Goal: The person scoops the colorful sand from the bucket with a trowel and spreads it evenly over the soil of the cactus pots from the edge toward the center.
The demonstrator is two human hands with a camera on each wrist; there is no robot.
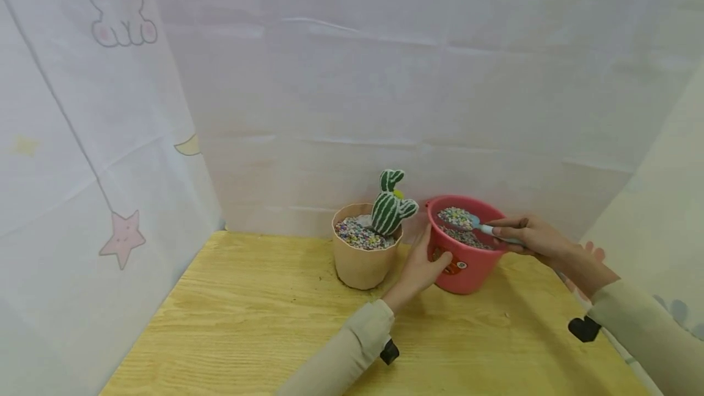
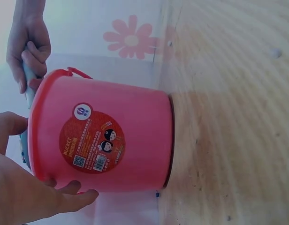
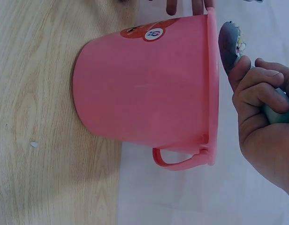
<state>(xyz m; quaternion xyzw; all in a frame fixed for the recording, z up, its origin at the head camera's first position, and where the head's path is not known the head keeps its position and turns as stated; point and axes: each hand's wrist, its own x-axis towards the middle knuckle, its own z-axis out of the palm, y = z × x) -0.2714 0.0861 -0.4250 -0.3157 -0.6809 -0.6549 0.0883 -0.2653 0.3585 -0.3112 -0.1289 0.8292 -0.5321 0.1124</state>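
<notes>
A pink bucket with a red label stands upright on the table, holding multicoloured pebbles. My left hand is spread against the bucket's left side, with extended fingers and the thumb near the label in the head view. My right hand grips the pale handle of a small blue scoop. Heaped with pebbles, the scoop's blade is over the bucket's opening. In the right wrist view, the right hand curls round the handle beyond the rim.
Left of the bucket is a beige pot with pebbles and a green knitted cactus, which leans right. A white cloth hangs behind the wooden table. The bucket's handle hangs at its side.
</notes>
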